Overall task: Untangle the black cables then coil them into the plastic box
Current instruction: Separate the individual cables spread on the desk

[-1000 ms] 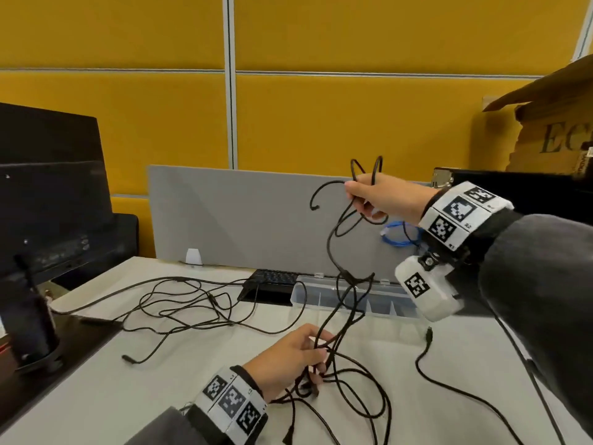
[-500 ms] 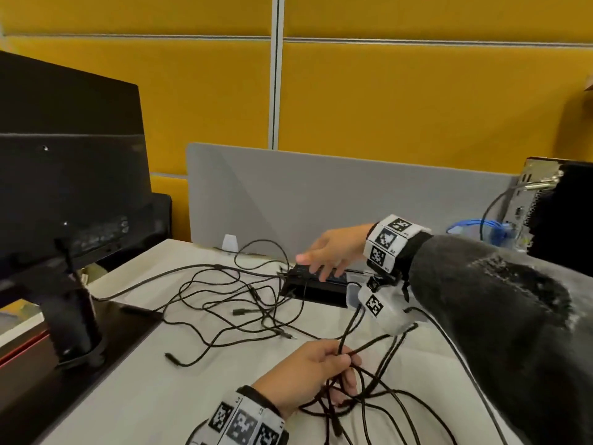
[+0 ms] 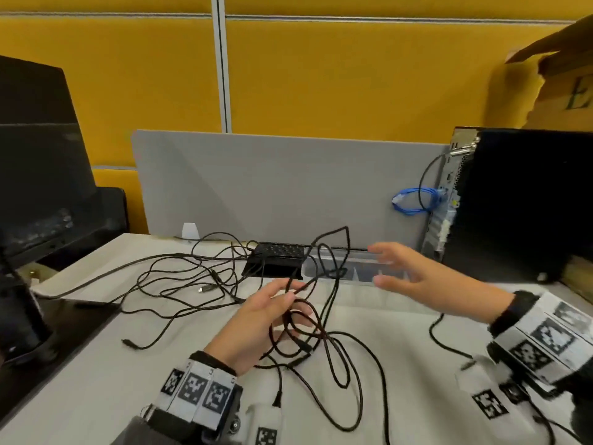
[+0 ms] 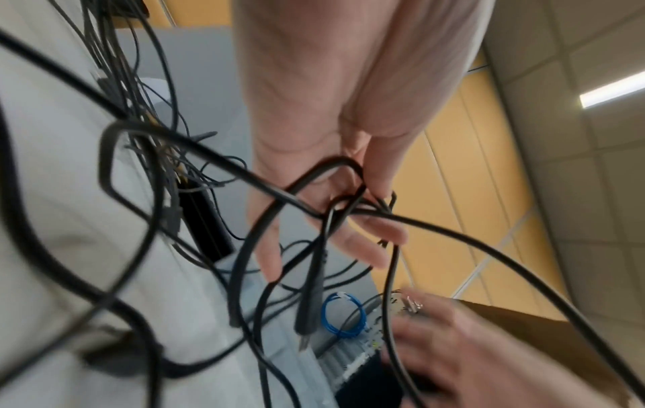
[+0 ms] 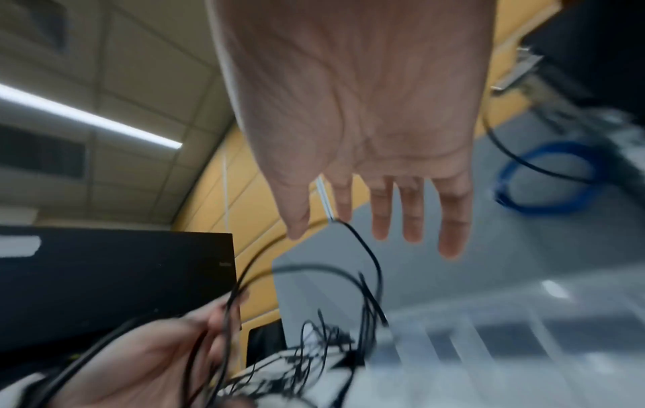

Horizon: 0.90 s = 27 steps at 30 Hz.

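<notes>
1. So, lowest in the head view, the left hand has its grip curled round a knotted bunch of black cables, loops spilling over the table toward the bottom edge.
2. Mid-frame right, the right hand hovers with its grip spread, holding nothing.
3. Behind it sits the plastic box, one loop already hanging over its left end.
4. More loose cables sprawl further left.
5. Still the untangling step, I'd say; next the free hand needs to pick one strand and pull it clear.
</notes>
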Each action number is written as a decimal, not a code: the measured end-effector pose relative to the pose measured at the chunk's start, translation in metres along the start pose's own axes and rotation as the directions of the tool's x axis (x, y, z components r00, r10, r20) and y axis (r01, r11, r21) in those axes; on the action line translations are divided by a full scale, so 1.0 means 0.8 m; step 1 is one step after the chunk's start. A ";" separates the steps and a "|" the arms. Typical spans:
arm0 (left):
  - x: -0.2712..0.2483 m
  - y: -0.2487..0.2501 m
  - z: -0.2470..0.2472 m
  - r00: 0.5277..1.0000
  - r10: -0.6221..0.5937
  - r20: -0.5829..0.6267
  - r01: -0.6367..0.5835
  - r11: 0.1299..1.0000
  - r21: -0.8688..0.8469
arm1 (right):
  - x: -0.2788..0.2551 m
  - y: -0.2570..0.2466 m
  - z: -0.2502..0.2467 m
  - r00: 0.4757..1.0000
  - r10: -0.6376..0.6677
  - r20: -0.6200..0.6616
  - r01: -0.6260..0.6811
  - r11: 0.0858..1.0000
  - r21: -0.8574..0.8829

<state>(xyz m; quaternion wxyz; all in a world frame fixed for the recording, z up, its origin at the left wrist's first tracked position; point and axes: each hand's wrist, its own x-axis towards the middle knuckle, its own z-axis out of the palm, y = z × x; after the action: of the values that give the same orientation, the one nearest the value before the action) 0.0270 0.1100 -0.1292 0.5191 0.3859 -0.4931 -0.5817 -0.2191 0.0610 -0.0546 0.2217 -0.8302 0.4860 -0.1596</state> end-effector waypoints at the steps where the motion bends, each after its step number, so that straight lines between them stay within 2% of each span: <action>1: 0.000 0.002 0.007 1.000 0.016 0.000 -0.016 0.998 -0.067 | -0.018 0.015 0.013 0.995 0.073 0.070 -0.078 0.995 0.057; 4: 0.003 0.009 0.039 0.997 0.059 0.045 -0.047 0.971 -0.234 | -0.048 0.055 0.049 0.915 0.206 0.348 -0.256 0.961 0.106; 6: 0.005 0.012 0.065 0.994 0.087 0.070 -0.061 0.948 -0.311 | -0.053 0.071 0.058 0.885 0.211 0.415 -0.311 0.931 0.191; 9: 0.009 0.021 0.098 0.989 0.128 0.077 -0.093 0.928 -0.361 | -0.057 0.073 0.049 0.901 0.136 0.413 -0.340 0.812 0.475; 11: 0.012 0.029 0.109 0.986 0.152 0.064 -0.119 0.927 -0.355 | -0.061 0.075 0.038 0.932 0.114 0.343 -0.300 0.773 0.559; 12: 0.014 0.032 0.111 0.985 0.163 0.055 -0.134 0.929 -0.345 | -0.062 0.078 0.032 0.950 0.121 0.288 -0.269 0.783 0.561; 14: 0.017 0.038 0.113 0.983 0.179 0.034 -0.158 0.929 -0.336 | -0.068 0.087 0.022 0.987 0.125 0.099 -0.156 0.885 0.440; 16: 0.020 0.038 0.116 0.985 0.174 0.009 -0.160 0.923 -0.349 | -0.074 0.100 0.016 0.994 0.054 -0.095 -0.028 0.967 0.255; 17: 0.022 0.036 0.117 0.986 0.167 -0.010 -0.159 0.921 -0.354 | -0.077 0.105 0.013 0.991 0.018 -0.131 0.009 0.980 0.197; 18: 0.023 0.034 0.118 0.987 0.160 -0.030 -0.161 0.922 -0.352 | -0.079 0.109 0.010 0.992 -0.005 -0.124 0.025 0.987 0.158; 21: 0.027 0.028 0.127 0.985 0.158 -0.063 -0.170 0.916 -0.364 | -0.082 0.106 0.010 1.000 -0.008 0.024 0.006 0.996 0.089; 23: 0.028 0.026 0.135 0.985 0.162 -0.062 -0.173 0.897 -0.407 | -0.079 0.102 0.018 0.997 0.003 0.079 -0.003 1.000 0.011; 25: 0.028 0.027 0.140 0.984 0.173 -0.048 -0.177 0.886 -0.429 | -0.077 0.096 0.023 0.996 -0.023 0.086 0.029 0.998 -0.062; 27: 0.028 0.031 0.137 0.981 0.187 -0.042 -0.188 0.890 -0.414 | -0.076 0.092 0.017 0.997 -0.029 0.065 0.030 1.000 -0.007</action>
<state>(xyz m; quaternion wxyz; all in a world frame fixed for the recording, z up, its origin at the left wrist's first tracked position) -0.0763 0.1073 -0.0799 0.6433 0.2172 -0.3924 -0.6205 -0.2957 0.0857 -0.1081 0.2318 -0.8429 0.4668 -0.1339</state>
